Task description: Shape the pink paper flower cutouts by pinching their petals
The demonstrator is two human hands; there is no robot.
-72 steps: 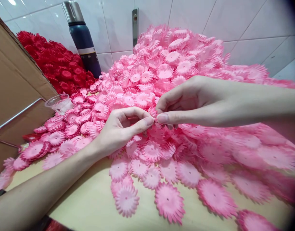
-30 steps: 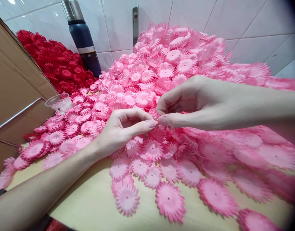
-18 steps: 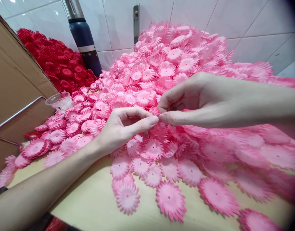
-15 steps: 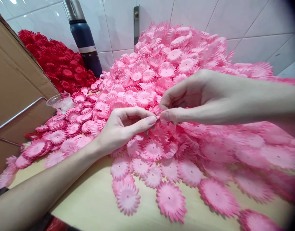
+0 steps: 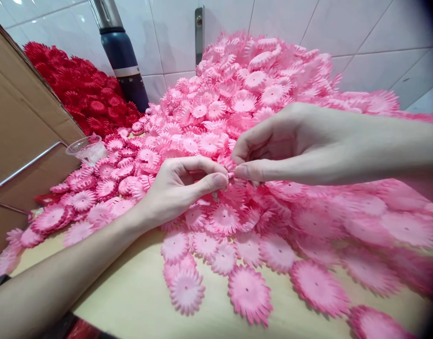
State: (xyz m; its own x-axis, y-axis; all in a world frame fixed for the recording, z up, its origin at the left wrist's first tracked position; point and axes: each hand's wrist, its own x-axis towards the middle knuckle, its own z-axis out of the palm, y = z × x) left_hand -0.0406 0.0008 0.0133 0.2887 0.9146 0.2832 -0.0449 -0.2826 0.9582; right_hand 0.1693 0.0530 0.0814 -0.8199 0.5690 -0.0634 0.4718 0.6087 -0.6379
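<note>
Fingers (image 5: 218, 179) still pinching pink flower (image 5: 231, 174), left ones dipped slightly

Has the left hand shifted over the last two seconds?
No. The left hand stays where it was, right of the clear plastic cup, pinching a small pink flower piece with the right hand.

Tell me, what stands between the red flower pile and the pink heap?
A dark blue flask with a steel cap, against the tiled wall, in head view.

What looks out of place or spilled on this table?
A clear plastic cup sits tilted at the left edge of the pink flower cut-outs, which spill loose from their heap across the table.
</note>
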